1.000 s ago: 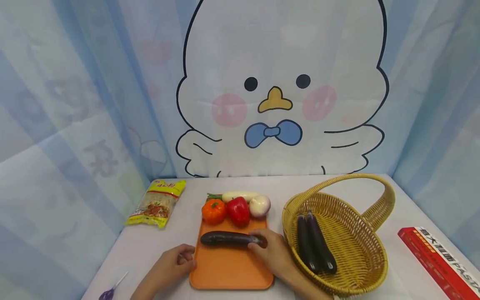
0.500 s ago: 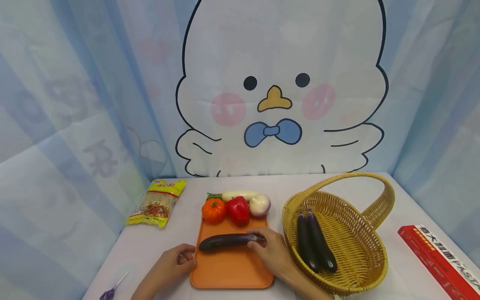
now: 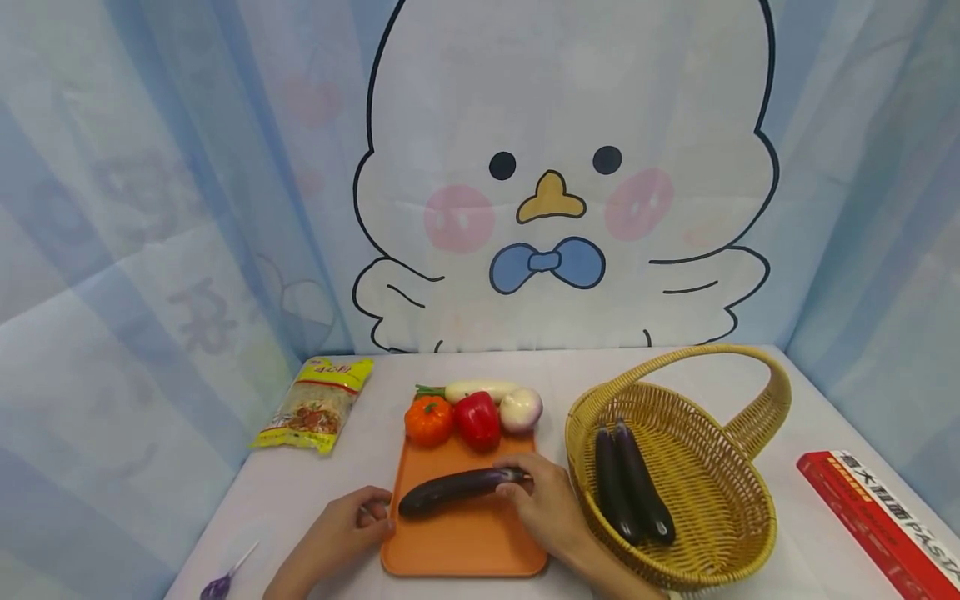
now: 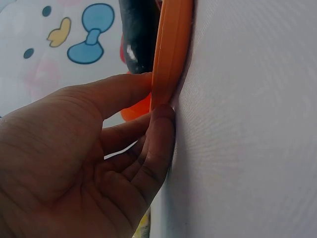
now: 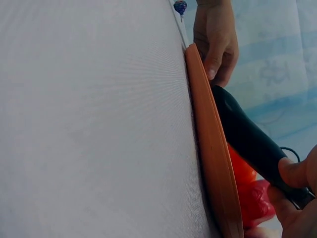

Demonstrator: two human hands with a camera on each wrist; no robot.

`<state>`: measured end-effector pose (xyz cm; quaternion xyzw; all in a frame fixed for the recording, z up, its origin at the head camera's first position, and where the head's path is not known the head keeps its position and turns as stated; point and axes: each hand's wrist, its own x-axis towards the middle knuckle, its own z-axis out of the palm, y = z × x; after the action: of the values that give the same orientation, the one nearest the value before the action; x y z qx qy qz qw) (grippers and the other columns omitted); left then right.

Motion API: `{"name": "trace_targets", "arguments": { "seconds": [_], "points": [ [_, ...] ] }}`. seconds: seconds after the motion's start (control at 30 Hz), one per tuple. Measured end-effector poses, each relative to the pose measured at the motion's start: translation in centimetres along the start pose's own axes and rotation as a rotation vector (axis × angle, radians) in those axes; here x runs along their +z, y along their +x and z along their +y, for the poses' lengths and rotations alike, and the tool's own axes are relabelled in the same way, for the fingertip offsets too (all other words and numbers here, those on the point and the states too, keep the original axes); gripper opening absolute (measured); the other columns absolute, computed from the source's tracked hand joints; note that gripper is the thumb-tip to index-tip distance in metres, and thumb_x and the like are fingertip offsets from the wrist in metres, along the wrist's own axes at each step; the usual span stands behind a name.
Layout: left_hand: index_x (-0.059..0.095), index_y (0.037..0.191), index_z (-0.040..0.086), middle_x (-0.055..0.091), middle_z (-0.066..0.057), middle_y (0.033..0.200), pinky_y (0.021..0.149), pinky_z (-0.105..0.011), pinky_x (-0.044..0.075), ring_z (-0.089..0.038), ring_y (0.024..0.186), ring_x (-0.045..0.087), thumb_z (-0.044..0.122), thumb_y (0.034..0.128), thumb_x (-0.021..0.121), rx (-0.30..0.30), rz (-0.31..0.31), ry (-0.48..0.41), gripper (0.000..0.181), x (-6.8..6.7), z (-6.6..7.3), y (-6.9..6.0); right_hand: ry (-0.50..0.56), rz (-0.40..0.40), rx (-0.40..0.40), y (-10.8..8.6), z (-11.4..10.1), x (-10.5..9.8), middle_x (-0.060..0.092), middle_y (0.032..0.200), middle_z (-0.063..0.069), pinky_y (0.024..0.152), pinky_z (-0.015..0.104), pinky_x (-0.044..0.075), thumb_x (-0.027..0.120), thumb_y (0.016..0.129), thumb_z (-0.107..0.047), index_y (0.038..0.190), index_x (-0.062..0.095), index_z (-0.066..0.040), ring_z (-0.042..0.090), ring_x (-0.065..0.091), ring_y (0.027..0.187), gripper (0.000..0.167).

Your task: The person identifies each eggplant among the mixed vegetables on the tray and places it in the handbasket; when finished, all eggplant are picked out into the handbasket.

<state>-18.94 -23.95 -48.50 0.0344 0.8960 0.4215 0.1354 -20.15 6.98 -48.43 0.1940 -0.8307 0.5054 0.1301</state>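
Observation:
A dark purple eggplant [image 3: 448, 490] lies slanted over the orange tray [image 3: 465, 557], its blunt end at the left edge. My right hand [image 3: 550, 507] grips it by the stem end; in the right wrist view, thumb and fingers pinch that end of the eggplant [image 5: 252, 141]. My left hand [image 3: 351, 530] holds the tray's left rim. Up close in the left wrist view, the thumb is at the upper edge of the tray [image 4: 171, 47] and the fingers [image 4: 161, 134] are at its outer side. Whether the eggplant touches the tray is hard to tell.
At the tray's far end lie an orange pumpkin [image 3: 429, 422], a red bell pepper [image 3: 477, 422], a white-purple turnip [image 3: 521, 410] and a white radish [image 3: 480, 390]. Right stands a wicker basket [image 3: 705, 483] holding two eggplants [image 3: 647, 492]. A noodle bag [image 3: 313, 406], pasta box [image 3: 873, 517] and lollipop [image 3: 217, 587] lie around.
The eggplant's blunt end has swung toward the front of the tray, so it now lies slanted rather than straight across. My right hand keeps its grip; my left hand stays at the rim.

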Motion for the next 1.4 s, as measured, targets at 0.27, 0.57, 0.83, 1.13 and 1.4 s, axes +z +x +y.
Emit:
{"name": "trace_targets", "arguments": {
  "seconds": [0.27, 0.57, 0.83, 1.13, 1.4],
  "points": [
    [0.063, 0.119, 0.001, 0.059, -0.001, 0.087, 0.066, -0.029, 0.048, -0.017, 0.076, 0.057, 0.025, 0.0864, 0.076, 0.039, 0.003, 0.006, 0.042, 0.1, -0.4, -0.1, 0.034, -0.003, -0.047, -0.1, -0.3, 0.0, 0.069, 0.102, -0.006, 0.079, 0.028, 0.053, 0.080, 0.076, 0.005, 0.106, 0.073, -0.012, 0.012, 0.064, 0.096, 0.035],
    [0.064, 0.119, 0.003, 0.059, -0.001, 0.088, 0.069, -0.033, 0.050, -0.017, 0.077, 0.058, 0.018, 0.0876, 0.074, 0.031, -0.007, 0.011, 0.037, -0.1, -0.6, 0.3, 0.104, -0.030, -0.080, 0.0, -1.4, -0.6, 0.068, 0.099, -0.009, 0.076, 0.027, 0.054, 0.079, 0.075, 0.009, 0.103, 0.073, -0.012, 0.013, 0.064, 0.091, 0.036],
    [0.064, 0.119, 0.003, 0.059, 0.000, 0.087, 0.068, -0.032, 0.049, -0.016, 0.076, 0.058, 0.016, 0.0876, 0.074, 0.035, 0.006, 0.023, 0.035, 0.0, -0.5, 0.2, 0.172, -0.137, -0.016, 0.3, -3.1, -2.0, 0.067, 0.097, -0.005, 0.072, 0.028, 0.055, 0.078, 0.079, 0.005, 0.103, 0.072, -0.012, 0.014, 0.064, 0.086, 0.030],
    [0.063, 0.120, 0.003, 0.059, 0.000, 0.088, 0.069, -0.034, 0.048, -0.017, 0.076, 0.056, 0.023, 0.0872, 0.076, -0.002, -0.011, 0.005, 0.041, 0.0, -0.4, 0.2, 0.300, -0.245, 0.003, 0.3, -5.6, -4.6, 0.068, 0.104, 0.003, 0.075, 0.032, 0.056, 0.074, 0.085, 0.003, 0.107, 0.071, -0.005, 0.020, 0.065, 0.090, 0.024],
    [0.063, 0.121, 0.003, 0.058, 0.000, 0.088, 0.068, -0.032, 0.047, -0.017, 0.075, 0.055, 0.030, 0.0871, 0.076, -0.006, -0.009, -0.002, 0.045, 0.0, -0.4, 0.1, 0.290, -0.330, -0.003, 0.1, -6.5, -7.3, 0.069, 0.103, 0.002, 0.078, 0.035, 0.055, 0.075, 0.085, -0.005, 0.107, 0.071, -0.010, 0.021, 0.065, 0.091, 0.023]
  ]
}}
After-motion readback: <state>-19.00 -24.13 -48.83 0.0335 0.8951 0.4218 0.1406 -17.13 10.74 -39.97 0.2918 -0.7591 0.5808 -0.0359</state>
